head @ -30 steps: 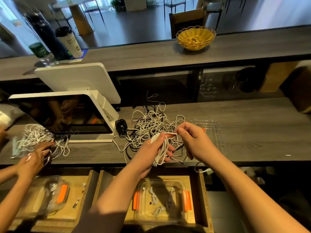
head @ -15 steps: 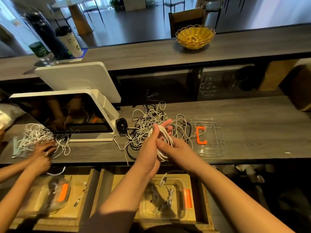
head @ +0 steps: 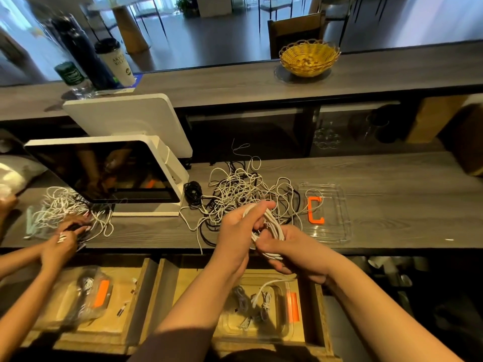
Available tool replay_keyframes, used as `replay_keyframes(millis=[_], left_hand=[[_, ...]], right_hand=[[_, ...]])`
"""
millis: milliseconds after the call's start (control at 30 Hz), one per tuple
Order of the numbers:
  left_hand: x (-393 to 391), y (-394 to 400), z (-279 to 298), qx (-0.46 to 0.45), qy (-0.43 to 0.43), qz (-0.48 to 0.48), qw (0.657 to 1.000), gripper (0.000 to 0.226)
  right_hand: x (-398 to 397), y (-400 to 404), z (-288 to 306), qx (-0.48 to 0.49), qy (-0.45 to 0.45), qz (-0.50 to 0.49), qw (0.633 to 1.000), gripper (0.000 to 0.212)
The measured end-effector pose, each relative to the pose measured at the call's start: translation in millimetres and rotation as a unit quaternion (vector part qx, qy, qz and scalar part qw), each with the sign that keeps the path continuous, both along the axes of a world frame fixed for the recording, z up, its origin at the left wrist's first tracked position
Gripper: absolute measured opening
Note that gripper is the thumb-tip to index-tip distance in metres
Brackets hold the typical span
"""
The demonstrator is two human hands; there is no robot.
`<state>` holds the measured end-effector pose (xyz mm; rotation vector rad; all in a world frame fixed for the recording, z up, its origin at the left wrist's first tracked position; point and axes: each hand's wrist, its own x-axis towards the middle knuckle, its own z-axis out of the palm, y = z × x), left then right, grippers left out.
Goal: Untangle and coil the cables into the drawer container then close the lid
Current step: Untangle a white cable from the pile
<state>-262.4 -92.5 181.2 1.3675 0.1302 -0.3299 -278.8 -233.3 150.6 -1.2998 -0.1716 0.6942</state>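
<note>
at the centre of the frame the person's two hands met just above the front edge of the counter (head: 392,205), both closed around one white cable coil (head: 271,231). a second before, the right hand had been drawing the loose end out to the side; now the left hand (head: 239,231) gripped the bundle with fingers curled round it, while the right hand (head: 292,252) had come in under it and pinched the lower loops. the free tail (head: 264,288) dangled down toward the clear container (head: 282,333) in the open drawer (head: 320,322) at lower centre, where a few small coiled cables already lay. this suggested the coil was nearly wound and about ready to be lowered in. behind the hands a large tangle of cables (head: 240,189) remained on the counter, and the clear lid (head: 337,212) with its orange clip lay to its right, so much sorting was left. at the left edge another person's hands (head: 62,244) worked a second pile
</note>
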Motion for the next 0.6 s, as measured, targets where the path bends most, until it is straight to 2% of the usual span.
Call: replay_keyframes(millis=[67, 133, 200, 267, 333, 400, 467, 500, 600], left_hand=[[5.3, 7.7, -1.3, 0.006, 0.029, -0.015, 0.999, 0.014], [7.6, 15.1, -3.8, 0.032, 0.048, -0.048, 0.997, 0.021], [7.7, 18.0, -4.9, 0.078, 0.041, -0.077, 0.993, 0.028], [9.1, 17.9, -5.6, 0.153, 0.003, -0.101, 0.983, 0.03], [11.8, 18.5, -9.4, 0.247, -0.059, -0.13, 0.958, 0.03], [12.7, 18.5, -14.5, 0.323, -0.113, -0.174, 0.923, 0.034], [10.7, 19.5, -14.7, 0.351, -0.113, -0.217, 0.904, 0.044], [9.9, 20.4, -12.7, 0.358, -0.103, -0.236, 0.898, 0.049], [10.1, 23.7, -12.6, 0.373, -0.112, -0.239, 0.889, 0.049]], right_hand=[[-1.4, -5.1, -2.1, -0.031, -0.015, 0.011, 0.999, 0.02], [-1.0, -9.1, -2.9, -0.075, -0.025, 0.017, 0.997, 0.023], [0.9, -11.2, -0.2, -0.138, -0.055, 0.031, 0.988, 0.034], [3.6, -10.8, 1.7, -0.183, -0.088, 0.062, 0.977, 0.032], [6.1, -10.7, 2.4, -0.2, -0.092, 0.081, 0.972, 0.018], [7.4, -11.3, 3.5, -0.207, -0.096, 0.088, 0.97, 0.021], [7.9, -13.1, 5.4, -0.226, -0.106, 0.089, 0.964, 0.019], [8.1, -13.5, 6.9, -0.235, -0.111, 0.088, 0.962, 0.021], [8.4, -13.2, 5.1, -0.238, -0.122, 0.078, 0.96, 0.052]])
